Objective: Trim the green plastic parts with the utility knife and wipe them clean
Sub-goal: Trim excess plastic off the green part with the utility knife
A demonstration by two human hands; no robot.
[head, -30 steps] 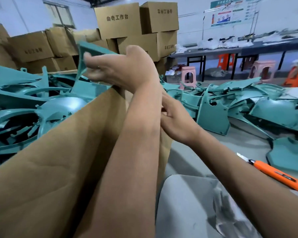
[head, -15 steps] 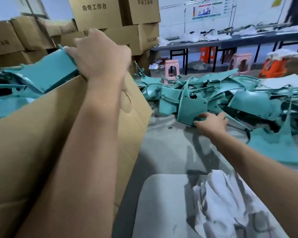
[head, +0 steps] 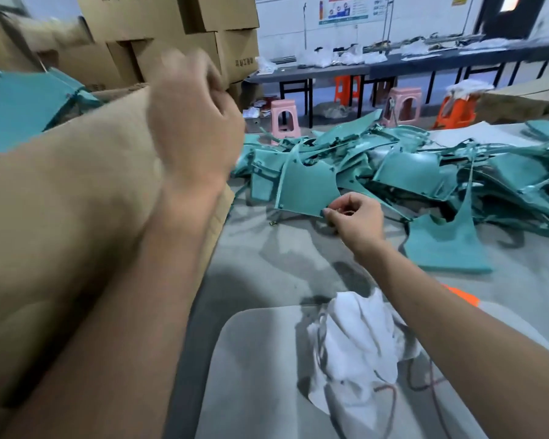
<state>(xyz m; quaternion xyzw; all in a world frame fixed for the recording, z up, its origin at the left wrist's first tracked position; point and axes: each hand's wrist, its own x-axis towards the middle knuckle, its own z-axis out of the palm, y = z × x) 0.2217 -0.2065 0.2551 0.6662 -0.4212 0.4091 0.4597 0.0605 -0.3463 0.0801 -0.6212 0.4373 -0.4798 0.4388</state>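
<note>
Having let go of the part it was dropping into the cardboard box [head: 76, 185], the left hand [head: 194, 122] is pulling back empty with fingers curled, while the right hand [head: 352, 217] is now pinching the corner of a fresh green panel [head: 305, 188] at the pile's [head: 425, 172] seven o'clock edge, so another trimming round is starting.

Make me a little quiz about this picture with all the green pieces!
1. True or false: the right hand pinches a green part by its lower corner.
2. What lies crumpled on the grey pad? A) white cloth B) a glove C) a book
3. Fill in: the orange knife peeks out beside the right ____.

Key: 1 true; 2 A; 3 forearm. The left hand is blurred, in front of the cardboard box; its grip cannot be judged.
</note>
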